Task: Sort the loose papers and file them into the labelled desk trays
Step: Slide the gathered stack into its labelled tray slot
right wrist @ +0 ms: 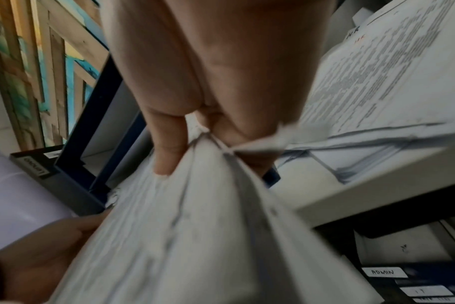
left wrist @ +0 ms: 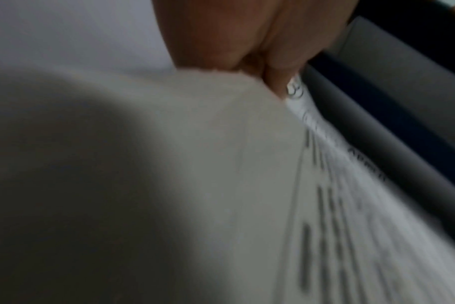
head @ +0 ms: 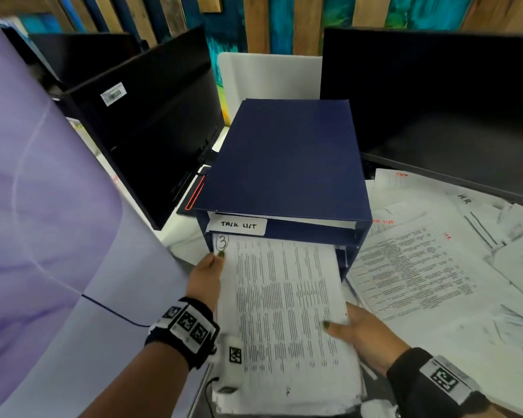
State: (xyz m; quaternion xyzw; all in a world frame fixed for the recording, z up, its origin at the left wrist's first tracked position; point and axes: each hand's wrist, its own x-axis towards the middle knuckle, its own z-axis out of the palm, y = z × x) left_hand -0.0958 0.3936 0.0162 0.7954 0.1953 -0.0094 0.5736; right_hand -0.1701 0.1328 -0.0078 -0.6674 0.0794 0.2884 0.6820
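Observation:
A thick stack of printed papers (head: 284, 312), marked with a circled 3 at its top left corner, juts from a slot of the dark blue desk tray unit (head: 287, 158), just under the slot labelled TASK LIST (head: 238, 225). My left hand (head: 207, 276) pinches the stack's left edge near that corner, thumb on top. Along the stack's right edge my right hand (head: 354, 330) grips it, thumb on top and fingers beneath. The left wrist view shows the left hand's fingers (left wrist: 278, 78) on the stack (left wrist: 351, 205). In the right wrist view, my right hand's fingers (right wrist: 169, 152) clamp the sheaf (right wrist: 195, 236).
Loose printed sheets (head: 429, 267), some marked HR, lie spread over the desk to the right of the tray unit. Black monitors stand at the left (head: 151, 116) and back right (head: 435, 101). A purple sheet (head: 43, 206) fills the left. Lower labels such as ADMIN (right wrist: 383, 272) show in the right wrist view.

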